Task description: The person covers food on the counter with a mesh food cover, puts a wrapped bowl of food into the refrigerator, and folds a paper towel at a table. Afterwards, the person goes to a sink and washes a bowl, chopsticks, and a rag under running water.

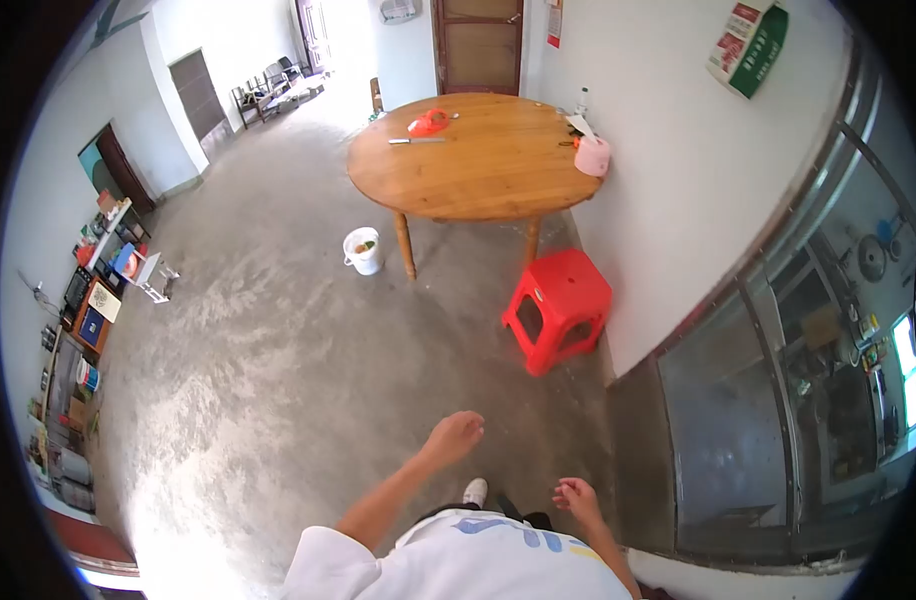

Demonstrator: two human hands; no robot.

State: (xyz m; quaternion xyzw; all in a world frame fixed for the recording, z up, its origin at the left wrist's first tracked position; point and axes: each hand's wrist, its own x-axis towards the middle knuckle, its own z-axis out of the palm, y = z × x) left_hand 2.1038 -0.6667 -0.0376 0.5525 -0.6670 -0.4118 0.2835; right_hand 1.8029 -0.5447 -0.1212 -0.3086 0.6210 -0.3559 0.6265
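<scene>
My left hand (454, 437) is in front of my body over the bare concrete floor, its fingers curled together and nothing showing in them. Lower and to the right, my right hand (576, 497) hangs at my side with loosely bent fingers somewhat apart; I see nothing in it. Neither hand touches an object. The nearest thing ahead is a red plastic stool (561, 308) by the wall. Behind it stands a round wooden table (478, 185), bearing a knife (416, 141), a red plastic bag (430, 122) and a pink roll (592, 157).
A white bucket (363, 252) with scraps inside stands on the floor left of the table. Glazed metal-framed panels (728, 400) rise along my right. Shelves of goods and a small white stool (155, 277) line the left wall. A brown door (478, 45) is at the back.
</scene>
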